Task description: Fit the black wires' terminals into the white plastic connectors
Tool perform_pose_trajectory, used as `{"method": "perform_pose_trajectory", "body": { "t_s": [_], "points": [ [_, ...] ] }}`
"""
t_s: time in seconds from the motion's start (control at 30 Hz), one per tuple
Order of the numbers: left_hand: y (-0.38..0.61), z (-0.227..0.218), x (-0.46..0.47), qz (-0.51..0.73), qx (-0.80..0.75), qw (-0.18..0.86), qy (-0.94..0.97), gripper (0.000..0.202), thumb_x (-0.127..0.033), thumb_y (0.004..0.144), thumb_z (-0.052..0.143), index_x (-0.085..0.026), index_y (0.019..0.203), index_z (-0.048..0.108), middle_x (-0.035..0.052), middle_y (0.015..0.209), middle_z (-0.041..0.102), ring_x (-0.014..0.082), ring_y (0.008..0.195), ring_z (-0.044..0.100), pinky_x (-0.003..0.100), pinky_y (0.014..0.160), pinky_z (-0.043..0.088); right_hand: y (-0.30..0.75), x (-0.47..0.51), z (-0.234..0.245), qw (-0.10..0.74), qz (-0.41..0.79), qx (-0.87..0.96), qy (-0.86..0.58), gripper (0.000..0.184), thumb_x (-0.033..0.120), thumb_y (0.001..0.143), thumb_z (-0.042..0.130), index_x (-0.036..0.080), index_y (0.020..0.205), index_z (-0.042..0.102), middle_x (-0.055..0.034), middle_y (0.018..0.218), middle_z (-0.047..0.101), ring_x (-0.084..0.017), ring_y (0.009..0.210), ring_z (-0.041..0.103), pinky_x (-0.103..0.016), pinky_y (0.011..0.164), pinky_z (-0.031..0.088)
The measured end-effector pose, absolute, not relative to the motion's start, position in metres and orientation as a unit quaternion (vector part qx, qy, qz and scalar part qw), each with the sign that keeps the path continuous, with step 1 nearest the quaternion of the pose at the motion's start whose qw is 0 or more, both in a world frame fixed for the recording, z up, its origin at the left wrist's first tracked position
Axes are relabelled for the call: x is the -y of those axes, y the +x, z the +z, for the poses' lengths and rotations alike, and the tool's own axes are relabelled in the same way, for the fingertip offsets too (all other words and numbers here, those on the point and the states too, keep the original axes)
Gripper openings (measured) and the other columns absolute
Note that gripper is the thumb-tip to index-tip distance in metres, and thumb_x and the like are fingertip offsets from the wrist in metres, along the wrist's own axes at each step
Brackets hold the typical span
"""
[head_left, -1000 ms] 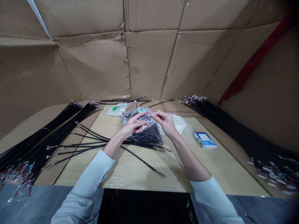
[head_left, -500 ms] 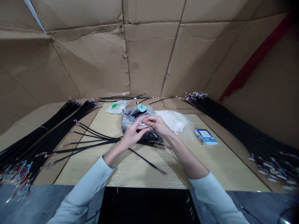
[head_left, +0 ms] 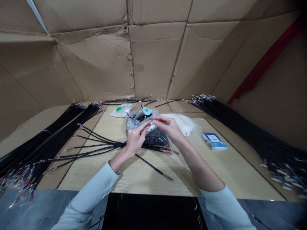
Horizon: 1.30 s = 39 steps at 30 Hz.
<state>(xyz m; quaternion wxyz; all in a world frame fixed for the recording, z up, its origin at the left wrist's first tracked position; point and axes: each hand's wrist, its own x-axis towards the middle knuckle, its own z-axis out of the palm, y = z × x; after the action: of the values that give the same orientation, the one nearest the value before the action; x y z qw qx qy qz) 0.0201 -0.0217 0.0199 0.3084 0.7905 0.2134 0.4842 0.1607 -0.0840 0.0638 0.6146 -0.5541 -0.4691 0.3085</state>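
My left hand [head_left: 134,138] and my right hand [head_left: 168,127] meet above the middle of the wooden table [head_left: 216,172]. Both pinch at the end of a thin black cable [head_left: 148,163] whose wire tips stick up between the fingertips. The cable trails down and toward me across the table. Right behind my hands lies a clear plastic bag of black parts [head_left: 153,135] with a pale blue tag on top.
A thick bundle of black cables [head_left: 48,140] fans out on the left; another black cable bundle [head_left: 251,134] runs along the right. A blue and white small box [head_left: 214,141], a white plastic bag [head_left: 184,125] and a small bag with a green label [head_left: 120,110] lie nearby. Cardboard walls surround the table.
My hands have shifted slightly while working the cable end; the fingers of my right hand have lifted and spread a little. The view has moved a bit.
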Motion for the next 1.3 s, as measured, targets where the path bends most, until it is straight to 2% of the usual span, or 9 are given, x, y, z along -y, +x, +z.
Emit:
{"method": "perform_pose_trajectory", "body": {
  "t_s": [0.1, 0.23, 0.33, 0.53, 0.73, 0.93, 1.1, 1.17, 1.3],
  "points": [
    [0.020, 0.017, 0.020, 0.498, -0.206, 0.277, 0.796, 0.030, -0.024, 0.085, 0.049, -0.021, 0.113, 0.060, 0.0016, 0.102, 0.066, 0.0130, 0.077, 0.065, 0.022, 0.073, 0.051, 0.154, 0.081, 0.061, 0.624, 0.290, 0.472, -0.551, 0.029, 0.035, 0.063, 0.069, 0.013, 0.081, 0.069, -0.0021, 0.070, 0.061, -0.008, 0.059, 0.044, -0.022, 0.052, 0.029],
    [0.021, 0.013, 0.015, 0.504, -0.213, 0.263, 0.794, 0.029, -0.024, 0.085, 0.049, -0.021, 0.112, 0.061, 0.0017, 0.098, 0.067, 0.0124, 0.071, 0.065, 0.022, 0.068, 0.052, 0.151, 0.079, 0.058, 0.638, 0.290, 0.451, -0.552, 0.024, 0.033, 0.061, 0.071, 0.012, 0.072, 0.068, -0.0008, 0.063, 0.059, -0.008, 0.056, 0.042, -0.023, 0.052, 0.029],
    [0.022, 0.010, 0.013, 0.504, -0.216, 0.277, 0.789, 0.030, -0.025, 0.085, 0.049, -0.021, 0.112, 0.060, 0.0014, 0.100, 0.067, 0.0122, 0.071, 0.065, 0.022, 0.068, 0.053, 0.150, 0.078, 0.055, 0.646, 0.311, 0.428, -0.551, 0.025, 0.034, 0.060, 0.071, 0.012, 0.072, 0.069, -0.0007, 0.062, 0.058, -0.007, 0.053, 0.039, -0.023, 0.050, 0.027],
    [0.024, 0.006, 0.014, 0.489, -0.205, 0.305, 0.791, 0.030, -0.025, 0.086, 0.048, -0.023, 0.114, 0.059, 0.0002, 0.106, 0.065, 0.0138, 0.083, 0.065, 0.023, 0.074, 0.053, 0.152, 0.075, 0.048, 0.669, 0.295, 0.411, -0.544, 0.028, 0.037, 0.061, 0.070, 0.013, 0.075, 0.070, -0.0009, 0.064, 0.058, -0.006, 0.051, 0.036, -0.022, 0.048, 0.025],
    [0.024, 0.008, 0.015, 0.507, -0.207, 0.305, 0.779, 0.029, -0.025, 0.085, 0.049, -0.022, 0.111, 0.061, 0.0009, 0.103, 0.066, 0.0139, 0.083, 0.065, 0.023, 0.075, 0.053, 0.146, 0.076, 0.049, 0.680, 0.283, 0.394, -0.549, 0.027, 0.038, 0.060, 0.071, 0.013, 0.072, 0.069, 0.0005, 0.058, 0.052, -0.005, 0.048, 0.032, -0.022, 0.044, 0.021],
    [0.023, 0.010, 0.017, 0.542, -0.211, 0.298, 0.756, 0.027, -0.026, 0.084, 0.051, -0.021, 0.108, 0.063, 0.0007, 0.105, 0.065, 0.0136, 0.087, 0.064, 0.023, 0.081, 0.051, 0.135, 0.077, 0.047, 0.691, 0.407, 0.321, -0.504, 0.035, 0.038, 0.054, 0.074, 0.010, 0.073, 0.065, 0.0045, 0.050, 0.039, -0.002, 0.044, 0.019, -0.020, 0.040, 0.010],
    [0.022, 0.012, 0.018, 0.537, -0.231, 0.327, 0.743, 0.026, -0.028, 0.084, 0.051, -0.021, 0.105, 0.064, 0.0012, 0.105, 0.065, 0.0148, 0.093, 0.063, 0.025, 0.085, 0.050, 0.129, 0.077, 0.041, 0.663, 0.494, 0.283, -0.486, 0.035, 0.037, 0.049, 0.075, 0.012, 0.069, 0.059, 0.0083, 0.048, 0.028, -0.002, 0.042, 0.014, -0.020, 0.038, 0.007],
    [0.023, 0.012, 0.017, 0.534, -0.238, 0.339, 0.737, 0.026, -0.029, 0.083, 0.052, -0.021, 0.105, 0.065, 0.0014, 0.105, 0.065, 0.0152, 0.093, 0.063, 0.026, 0.086, 0.049, 0.130, 0.078, 0.043, 0.660, 0.459, 0.303, -0.512, 0.035, 0.040, 0.053, 0.073, 0.013, 0.070, 0.059, 0.0076, 0.048, 0.029, -0.003, 0.042, 0.016, -0.021, 0.039, 0.008],
    [0.025, 0.011, 0.016, 0.527, -0.236, 0.391, 0.717, 0.027, -0.031, 0.082, 0.053, -0.020, 0.104, 0.065, 0.0033, 0.101, 0.066, 0.0160, 0.089, 0.064, 0.027, 0.081, 0.052, 0.136, 0.079, 0.051, 0.657, 0.330, 0.367, -0.570, 0.038, 0.044, 0.062, 0.067, 0.013, 0.084, 0.064, 0.0023, 0.056, 0.044, -0.005, 0.045, 0.024, -0.023, 0.042, 0.014]
  ]
}}
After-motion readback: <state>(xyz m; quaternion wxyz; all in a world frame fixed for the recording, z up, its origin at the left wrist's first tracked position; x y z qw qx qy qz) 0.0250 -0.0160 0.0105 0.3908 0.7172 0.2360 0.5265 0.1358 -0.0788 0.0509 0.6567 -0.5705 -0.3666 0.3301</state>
